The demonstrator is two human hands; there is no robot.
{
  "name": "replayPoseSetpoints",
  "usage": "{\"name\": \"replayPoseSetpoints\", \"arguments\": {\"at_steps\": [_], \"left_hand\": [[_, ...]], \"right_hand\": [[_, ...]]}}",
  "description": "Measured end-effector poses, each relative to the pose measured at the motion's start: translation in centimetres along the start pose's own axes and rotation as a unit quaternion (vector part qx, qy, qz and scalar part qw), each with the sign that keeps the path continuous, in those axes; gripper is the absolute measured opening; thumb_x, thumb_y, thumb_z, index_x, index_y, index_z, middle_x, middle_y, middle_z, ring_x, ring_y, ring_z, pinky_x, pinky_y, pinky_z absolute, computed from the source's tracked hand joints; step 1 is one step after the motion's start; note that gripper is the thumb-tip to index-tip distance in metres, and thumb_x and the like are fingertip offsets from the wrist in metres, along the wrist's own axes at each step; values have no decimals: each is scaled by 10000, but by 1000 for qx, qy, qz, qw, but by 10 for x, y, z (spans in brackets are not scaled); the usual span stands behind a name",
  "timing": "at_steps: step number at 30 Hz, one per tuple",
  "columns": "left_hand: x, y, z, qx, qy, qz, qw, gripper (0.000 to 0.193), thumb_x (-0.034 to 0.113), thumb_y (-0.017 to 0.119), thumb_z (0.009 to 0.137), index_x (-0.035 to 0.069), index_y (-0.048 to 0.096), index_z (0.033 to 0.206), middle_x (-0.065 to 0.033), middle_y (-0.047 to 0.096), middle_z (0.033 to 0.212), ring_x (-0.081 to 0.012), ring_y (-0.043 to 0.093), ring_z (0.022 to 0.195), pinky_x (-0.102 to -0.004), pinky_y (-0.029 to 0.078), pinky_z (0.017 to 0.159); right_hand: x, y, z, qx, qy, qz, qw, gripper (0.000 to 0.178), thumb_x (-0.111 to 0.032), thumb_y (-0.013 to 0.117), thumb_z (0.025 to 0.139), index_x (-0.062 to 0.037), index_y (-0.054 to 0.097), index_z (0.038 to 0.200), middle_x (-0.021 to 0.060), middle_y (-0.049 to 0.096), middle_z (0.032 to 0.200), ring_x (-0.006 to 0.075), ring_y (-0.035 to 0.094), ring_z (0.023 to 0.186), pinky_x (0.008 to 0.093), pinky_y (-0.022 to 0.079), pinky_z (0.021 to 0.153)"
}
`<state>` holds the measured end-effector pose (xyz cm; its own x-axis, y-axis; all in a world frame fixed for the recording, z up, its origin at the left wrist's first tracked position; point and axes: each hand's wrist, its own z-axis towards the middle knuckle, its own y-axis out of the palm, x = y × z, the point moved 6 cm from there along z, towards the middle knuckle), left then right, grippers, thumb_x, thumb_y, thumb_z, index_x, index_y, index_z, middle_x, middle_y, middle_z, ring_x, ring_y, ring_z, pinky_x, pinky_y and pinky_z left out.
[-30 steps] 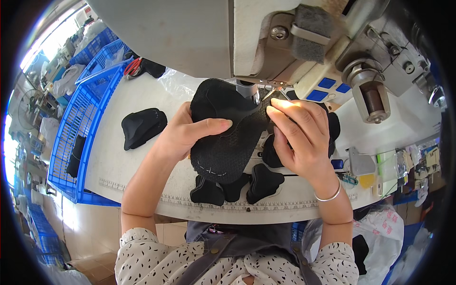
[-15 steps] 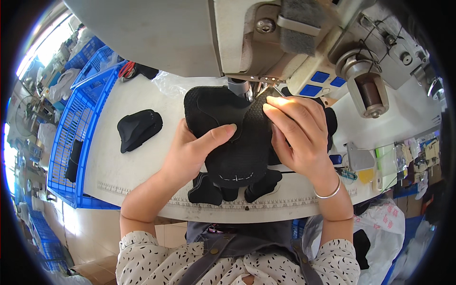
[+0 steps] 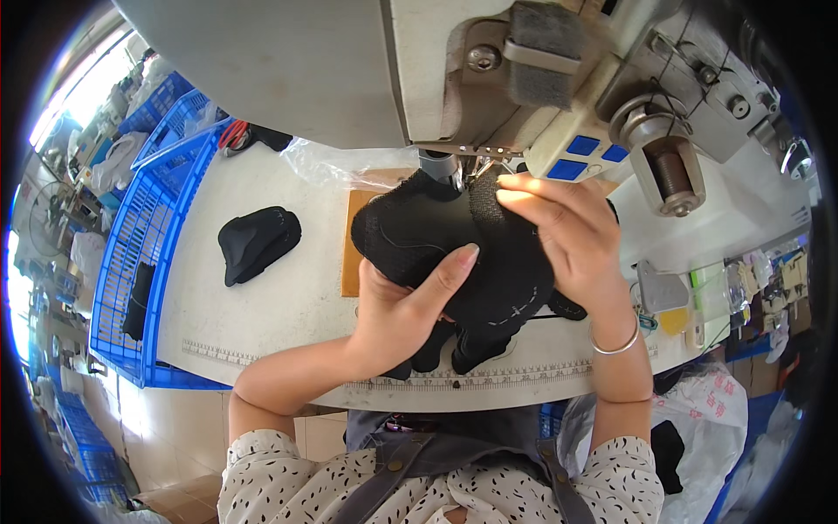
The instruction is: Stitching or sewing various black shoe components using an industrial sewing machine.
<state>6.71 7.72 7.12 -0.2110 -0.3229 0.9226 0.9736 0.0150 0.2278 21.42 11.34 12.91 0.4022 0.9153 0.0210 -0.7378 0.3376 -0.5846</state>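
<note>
A black shoe upper [image 3: 511, 284] of mesh and smooth fabric, with white stitch marks near its rounded near end, lies under the presser foot [image 3: 456, 175] of a sewing machine [image 3: 428, 79]. My left hand [image 3: 397, 310] grips its left side, thumb on top and fingers underneath. Beside the needle, my right hand [image 3: 580, 231] is closed on the upper's far right edge, fingertips on the mesh; its thumb is mostly hidden. More black pieces [image 3: 480, 348] lie beneath the upper toward the ruler. Another folded black piece [image 3: 257, 244] rests on the table at the left.
A blue plastic basket [image 3: 144, 297] stands along the left table edge. Red-handled scissors [image 3: 234, 135] and clear plastic film [image 3: 336, 164] lie at the back left. A tan plate [image 3: 351, 271] shows beside the upper. A ruler strip [image 3: 567, 371] runs along the near edge. A thread spool [image 3: 674, 170] hangs at right.
The upper has turned, its near end swinging to the right. My left hand has moved right and nearer with it, uncovering the tan plate. My right hand has shifted slightly right.
</note>
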Motion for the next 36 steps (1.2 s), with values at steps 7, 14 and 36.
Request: {"name": "replayPoseSetpoints", "arguments": {"at_steps": [7, 14, 36], "left_hand": [[-5, 8, 1, 29, 33, -14, 999, 132, 107, 615, 824, 7, 596, 909, 12, 592, 728, -22, 532, 591, -154, 443, 412], [-8, 3, -1, 38, -82, -93, 992, 184, 163, 584, 849, 36, 563, 981, -4, 585, 808, -55, 555, 602, -189, 462, 416], [-11, 0, 0, 25, -156, -65, 985, 161, 175, 614, 822, 59, 575, 927, 22, 569, 769, -18, 520, 591, -160, 431, 405]], "right_hand": [[27, -7, -9, -37, 209, 210, 954, 200, -38, 480, 858, 6, 606, 1006, 51, 609, 770, 77, 512, 662, 193, 379, 589], [14, 13, -10, -117, 296, 410, 855, 155, -33, 590, 797, 3, 623, 944, 12, 575, 686, 45, 467, 574, 183, 373, 529], [3, 7, -2, -135, 246, 330, 901, 135, 13, 569, 778, -3, 644, 889, 10, 539, 624, 59, 449, 547, 197, 352, 509]]}}
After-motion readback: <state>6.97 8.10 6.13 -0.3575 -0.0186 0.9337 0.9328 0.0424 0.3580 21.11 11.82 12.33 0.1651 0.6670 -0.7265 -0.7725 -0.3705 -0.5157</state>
